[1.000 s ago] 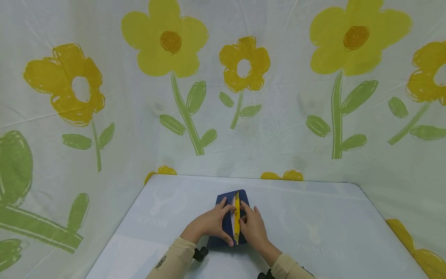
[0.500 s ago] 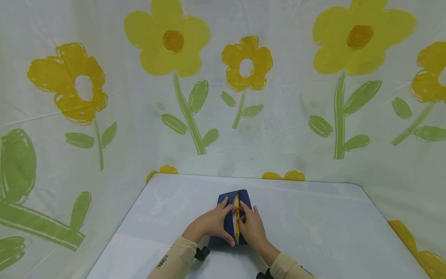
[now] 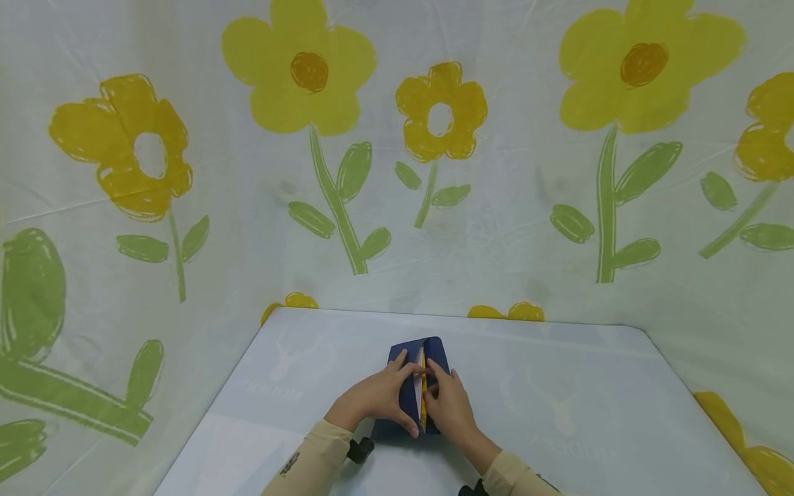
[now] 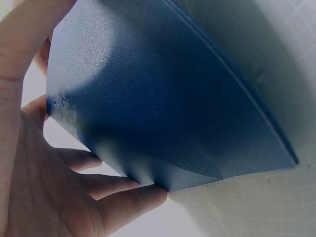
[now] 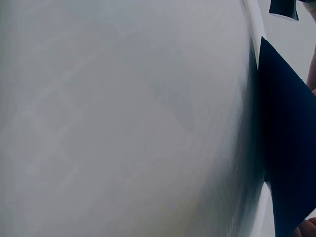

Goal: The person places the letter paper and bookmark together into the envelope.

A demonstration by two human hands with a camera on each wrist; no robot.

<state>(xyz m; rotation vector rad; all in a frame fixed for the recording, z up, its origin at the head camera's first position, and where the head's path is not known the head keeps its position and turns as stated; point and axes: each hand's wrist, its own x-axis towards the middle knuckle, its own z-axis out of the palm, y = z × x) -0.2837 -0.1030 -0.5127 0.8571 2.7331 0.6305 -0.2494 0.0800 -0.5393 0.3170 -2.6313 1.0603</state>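
A dark blue folded cover point(image 3: 406, 399), much like a book jacket or wallet, stands partly parted on the table. White paper point(image 3: 418, 390) and a narrow yellow strip point(image 3: 423, 413) show in its gap; what they belong to is unclear. My left hand point(image 3: 377, 396) grips the left half, fingers over the far part and thumb at the near end. In the left wrist view several fingertips point(image 4: 158, 193) press the edge of the smooth blue panel point(image 4: 148, 98). My right hand point(image 3: 451, 405) pinches the right half along the gap. The right wrist view shows a blue panel point(image 5: 289, 143) from outside.
The white table point(image 3: 298, 372) carries faint printed deer heads and lettering. A flower-print curtain point(image 3: 496, 207) rises behind the far edge and along both sides. Black wrist cameras point(image 3: 360, 451) sit at both cuffs.
The gap in the blue cover has narrowed, and far less of the yellow strip shows. Both hands keep nearly the same place and hold.
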